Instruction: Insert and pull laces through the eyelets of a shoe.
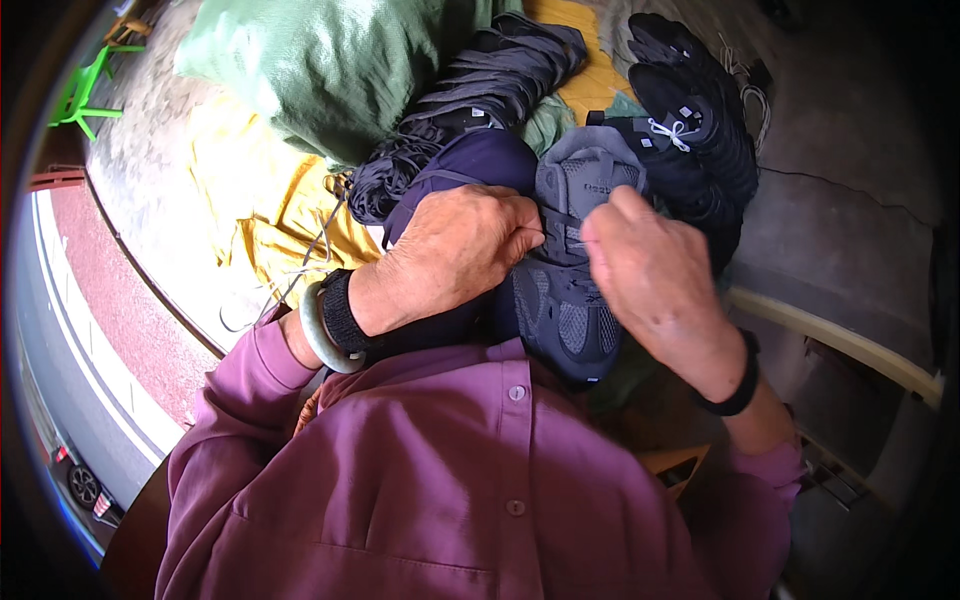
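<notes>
A dark grey lace-up shoe (568, 315) rests in my lap, its toe toward me and its padded tongue at the far end. Black shoelace (565, 258) crosses its front between my hands. My left hand (455, 245) is closed at the left edge of the lacing, thumb and forefinger pinched on the lace. On the other side, my right hand (655, 275) is closed above the shoe's right edge; whatever its fingers hold is hidden. A bundle of loose dark laces (385, 182) lies just beyond my left hand.
Dark shoe parts (500, 75) are stacked ahead, beside a big green woven sack (310, 70). Several black shoes (690, 110), one tied with white lace, are piled at right. Yellow sheeting (290, 235) spreads at left; a green chair (85, 95) stands far left.
</notes>
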### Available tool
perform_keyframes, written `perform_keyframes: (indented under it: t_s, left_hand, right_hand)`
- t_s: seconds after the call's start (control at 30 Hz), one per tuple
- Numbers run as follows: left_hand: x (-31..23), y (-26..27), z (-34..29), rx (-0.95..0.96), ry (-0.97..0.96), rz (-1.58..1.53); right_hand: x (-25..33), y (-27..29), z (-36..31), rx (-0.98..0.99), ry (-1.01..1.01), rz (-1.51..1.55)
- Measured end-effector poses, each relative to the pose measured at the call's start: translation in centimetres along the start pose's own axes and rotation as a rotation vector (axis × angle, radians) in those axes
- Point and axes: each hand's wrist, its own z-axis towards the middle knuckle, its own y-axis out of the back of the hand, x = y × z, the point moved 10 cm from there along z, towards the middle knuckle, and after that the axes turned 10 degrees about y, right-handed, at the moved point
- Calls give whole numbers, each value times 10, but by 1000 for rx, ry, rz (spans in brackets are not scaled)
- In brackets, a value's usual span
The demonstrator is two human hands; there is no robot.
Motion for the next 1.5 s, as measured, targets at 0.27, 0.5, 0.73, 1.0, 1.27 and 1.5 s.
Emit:
perform_keyframes:
  t_s: [0.27,0.5,0.73,1.0,1.27,1.5]
  left_hand:
    - [-32,35,-15,-332,-174,218]
    - [-32,5,-27,-64,-25,-15]
    - [19,-7,-11,237,349,-526]
    - [38,-10,-12,381,424,-530]
    - [46,-13,-21,498,570,-1012]
    - [45,-4,-20,383,559,-786]
  right_hand:
    - [-85,56,-48,-35,-282,248]
    - [-78,8,-36,-252,-393,1347]
    - [-67,-17,-14,-333,-311,1817]
    - [-70,-17,-14,-408,-271,1629]
    - [-78,-19,-16,-364,-367,1462]
    - [-83,-21,-20,-383,-387,1465]
